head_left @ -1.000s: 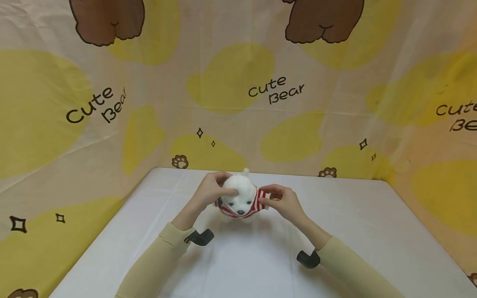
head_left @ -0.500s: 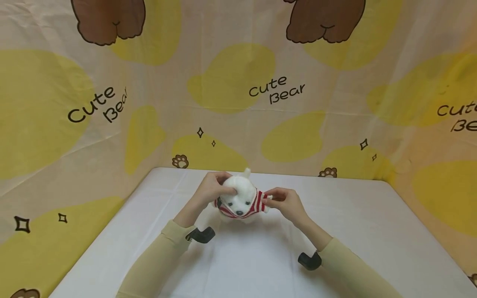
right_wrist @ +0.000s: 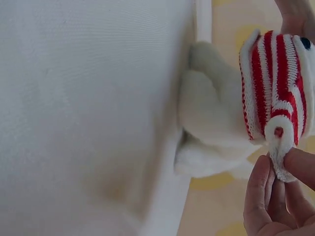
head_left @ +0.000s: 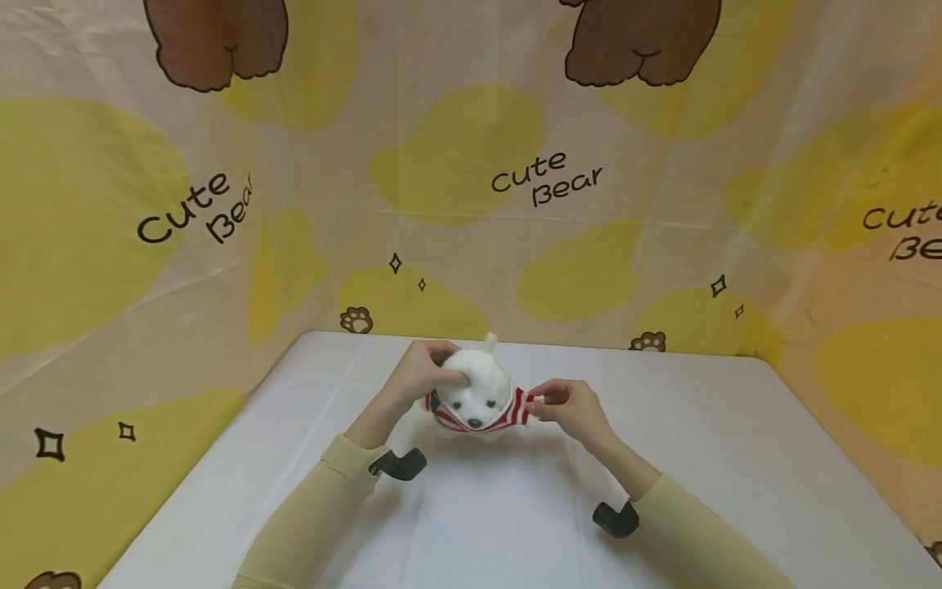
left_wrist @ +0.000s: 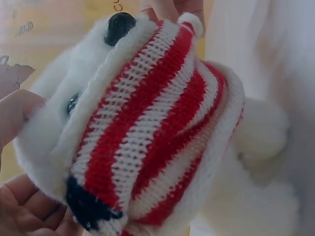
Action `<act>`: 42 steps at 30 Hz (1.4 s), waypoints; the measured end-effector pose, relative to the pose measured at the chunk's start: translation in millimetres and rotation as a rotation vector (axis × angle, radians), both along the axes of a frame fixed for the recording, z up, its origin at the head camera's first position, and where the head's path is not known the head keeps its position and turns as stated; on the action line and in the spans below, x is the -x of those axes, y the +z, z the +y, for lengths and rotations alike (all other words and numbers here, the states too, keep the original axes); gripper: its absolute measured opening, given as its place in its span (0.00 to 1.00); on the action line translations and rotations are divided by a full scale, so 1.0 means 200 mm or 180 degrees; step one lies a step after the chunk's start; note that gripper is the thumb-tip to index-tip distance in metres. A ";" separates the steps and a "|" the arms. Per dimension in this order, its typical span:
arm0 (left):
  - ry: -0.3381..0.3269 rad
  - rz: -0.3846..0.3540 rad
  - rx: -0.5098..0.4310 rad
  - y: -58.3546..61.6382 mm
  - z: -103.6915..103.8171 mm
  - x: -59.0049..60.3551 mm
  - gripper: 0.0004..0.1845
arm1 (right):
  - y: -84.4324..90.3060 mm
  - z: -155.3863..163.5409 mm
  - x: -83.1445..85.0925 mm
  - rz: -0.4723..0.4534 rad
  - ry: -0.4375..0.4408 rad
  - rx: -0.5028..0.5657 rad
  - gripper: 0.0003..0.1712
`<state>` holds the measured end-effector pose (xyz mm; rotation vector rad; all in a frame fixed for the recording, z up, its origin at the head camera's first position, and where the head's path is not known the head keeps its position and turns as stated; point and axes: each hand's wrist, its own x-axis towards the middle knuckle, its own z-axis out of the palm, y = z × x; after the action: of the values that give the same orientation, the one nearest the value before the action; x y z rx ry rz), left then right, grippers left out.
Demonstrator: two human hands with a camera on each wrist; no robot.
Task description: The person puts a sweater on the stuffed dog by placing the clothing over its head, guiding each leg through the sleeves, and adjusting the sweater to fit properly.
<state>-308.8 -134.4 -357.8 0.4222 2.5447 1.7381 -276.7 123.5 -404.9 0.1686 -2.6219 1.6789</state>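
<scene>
Pinching a cuff (right_wrist: 278,150), apparently, the right hand (head_left: 581,411) faces "Cute Bear" lettering (head_left: 548,176).

Toy (head_left: 483,370) fluffy matt plush; garment (left_wrist: 152,118) coarse knit; eye (left_wrist: 73,103) glossy; backdrop (head_left: 441,184) smooth, creased cloth

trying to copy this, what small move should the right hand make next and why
Probably a gentle outward tug by the right hand, since its fingers pinch the white sleeve cuff of the striped knit sweater, while the left hand holds the plush animal's head.
</scene>
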 end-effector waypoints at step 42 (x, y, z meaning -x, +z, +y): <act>-0.0562 -0.0001 0.0183 -0.11 -0.22 -0.01 0.23 | 0.14 -0.28 0.07 0.0889 0.0461 -0.0108 0.35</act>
<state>-307.1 -178.2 -379.8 0.6225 2.4647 1.6003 -291.5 68.1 -377.4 0.5626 -2.4811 1.5199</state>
